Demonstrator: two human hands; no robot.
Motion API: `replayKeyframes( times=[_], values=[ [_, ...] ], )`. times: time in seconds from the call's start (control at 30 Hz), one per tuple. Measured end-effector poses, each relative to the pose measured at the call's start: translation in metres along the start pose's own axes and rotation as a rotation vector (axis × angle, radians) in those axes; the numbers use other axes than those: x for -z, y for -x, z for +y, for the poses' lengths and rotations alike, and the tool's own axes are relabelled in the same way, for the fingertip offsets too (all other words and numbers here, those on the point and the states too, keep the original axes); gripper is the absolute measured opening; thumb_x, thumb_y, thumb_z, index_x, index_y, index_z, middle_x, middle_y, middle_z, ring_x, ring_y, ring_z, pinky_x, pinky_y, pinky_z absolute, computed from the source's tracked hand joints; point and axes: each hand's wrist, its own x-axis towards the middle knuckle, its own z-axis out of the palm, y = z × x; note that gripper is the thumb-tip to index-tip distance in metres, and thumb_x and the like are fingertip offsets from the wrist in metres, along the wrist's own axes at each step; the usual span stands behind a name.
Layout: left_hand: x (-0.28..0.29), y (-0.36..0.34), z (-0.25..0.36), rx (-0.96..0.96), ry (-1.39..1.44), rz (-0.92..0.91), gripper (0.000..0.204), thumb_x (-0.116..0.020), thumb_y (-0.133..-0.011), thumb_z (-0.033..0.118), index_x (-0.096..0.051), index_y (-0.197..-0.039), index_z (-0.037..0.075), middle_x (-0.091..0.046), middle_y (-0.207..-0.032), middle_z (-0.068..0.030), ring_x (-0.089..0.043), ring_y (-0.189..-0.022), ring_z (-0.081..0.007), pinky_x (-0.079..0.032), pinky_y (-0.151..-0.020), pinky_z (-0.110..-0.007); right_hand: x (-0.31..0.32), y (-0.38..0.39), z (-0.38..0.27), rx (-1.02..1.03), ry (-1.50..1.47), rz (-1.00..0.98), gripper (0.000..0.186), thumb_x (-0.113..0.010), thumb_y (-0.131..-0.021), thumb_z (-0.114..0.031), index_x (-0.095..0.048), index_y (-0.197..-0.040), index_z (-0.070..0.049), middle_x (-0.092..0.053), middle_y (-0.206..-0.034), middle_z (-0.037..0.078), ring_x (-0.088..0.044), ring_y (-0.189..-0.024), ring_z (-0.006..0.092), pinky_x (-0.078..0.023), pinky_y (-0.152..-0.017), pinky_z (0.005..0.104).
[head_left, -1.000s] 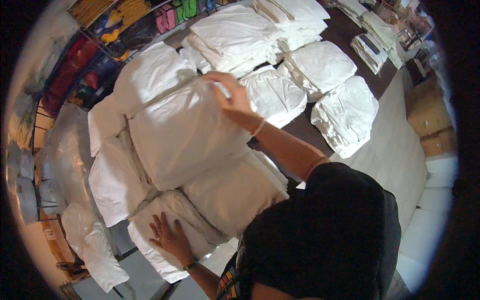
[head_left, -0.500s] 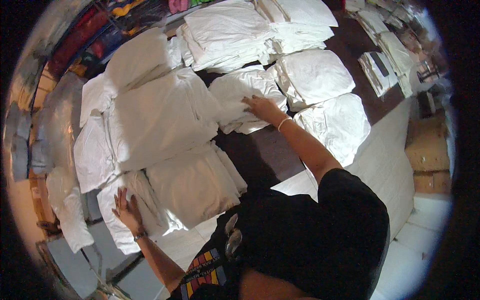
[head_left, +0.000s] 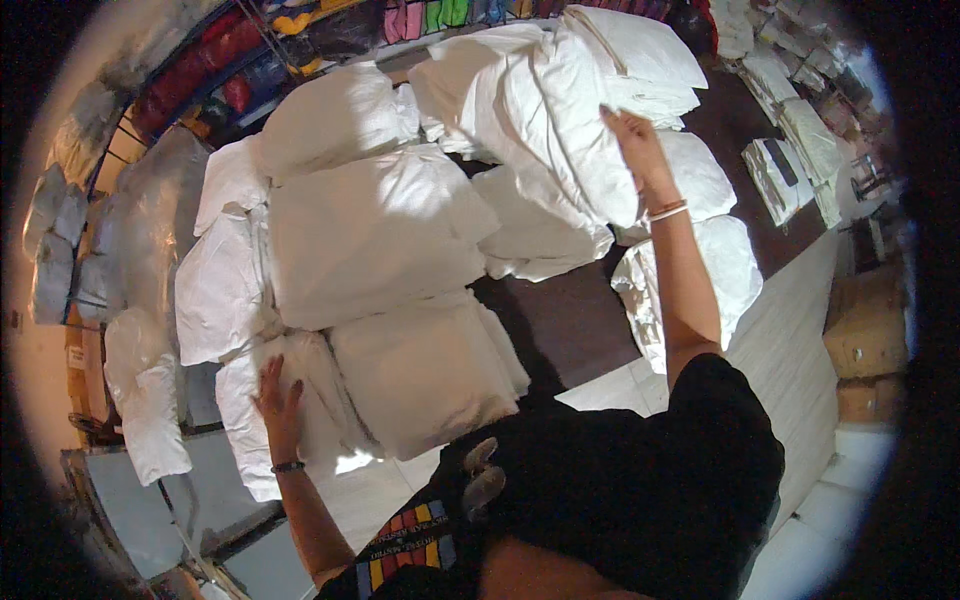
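Note:
My right hand point(head_left: 643, 155) is closed on the edge of a folded white cloth point(head_left: 560, 110), which is raised and tilted, with creases running down it. The cloth partly covers a stack of white cloth point(head_left: 530, 245) at the middle of the dark table. Whether it is a garment or a sheet does not show. My left hand point(head_left: 280, 405) lies with fingers spread on a folded white pile point(head_left: 318, 420) at the near left. Beside that pile is another neat white stack point(head_left: 425, 370), and beyond it a larger one point(head_left: 375, 240).
More white stacks point(head_left: 335, 115) stand at the far left, and another pile point(head_left: 690, 275) is at the right. The dark tabletop point(head_left: 570, 325) shows between them. Shelves with coloured items point(head_left: 225, 65) line the back; cardboard boxes point(head_left: 865, 325) stand at the right.
My right hand has moved up and right from the middle stack and now holds up a folded white cloth. My left hand stays on the near-left pile. The view has shifted slightly.

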Motion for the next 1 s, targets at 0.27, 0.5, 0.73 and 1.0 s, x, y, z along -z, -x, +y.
replayKeyframes(
  times=[0.27, 0.5, 0.73, 1.0],
  values=[
    [0.081, -0.031, 0.123, -0.701, 1.387, -0.439, 0.094, -0.063, -0.094, 0.052, -0.015, -0.159, 0.007, -0.041, -0.153, -0.0177, -0.046, -0.138, -0.0346, -0.037, -0.113, -0.048, -0.180, 0.094, -0.154, 0.838, 0.622, -0.038, 0.027, -0.058, -0.103, -0.024, -0.071, -0.108, 0.000, -0.051, -0.058, 0.002, -0.041, -0.055, 0.0059, -0.034, -0.049, 0.0258],
    [0.085, -0.100, 0.088, 0.138, 1.940, -0.190, 0.060, -0.070, -0.095, 0.031, -0.043, -0.142, 0.004, -0.055, -0.133, -0.0090, -0.053, -0.128, -0.0252, -0.045, -0.105, -0.041, -0.369, 0.232, -0.111, 1.076, 0.715, -0.579, 0.031, -0.071, -0.089, -0.014, -0.068, -0.118, -0.005, -0.069, -0.118, 0.014, -0.066, -0.113, 0.0307, -0.055, -0.092, 0.0398],
    [0.157, -0.250, 0.017, -0.313, 2.009, 0.175, 0.047, -0.069, -0.097, 0.024, -0.051, -0.137, 0.007, -0.058, -0.132, -0.0067, -0.056, -0.120, -0.0215, -0.048, -0.103, -0.041, -0.381, 0.185, -0.075, 0.715, 0.442, -0.699, 0.023, -0.071, -0.091, -0.011, -0.071, -0.114, -0.007, -0.069, -0.123, 0.011, -0.061, -0.123, 0.0345, -0.049, -0.104, 0.0435],
    [0.154, -0.442, -0.013, -0.242, 1.978, 0.380, 0.044, -0.074, -0.091, 0.018, -0.057, -0.130, 0.009, -0.061, -0.126, -0.0043, -0.060, -0.112, -0.0202, -0.051, -0.098, -0.039, -0.382, 0.140, -0.053, 0.337, 0.369, -0.578, 0.021, -0.067, -0.092, -0.010, -0.073, -0.112, -0.006, -0.073, -0.113, 0.013, -0.070, -0.106, 0.0266, -0.054, -0.091, 0.0343]
  ],
)
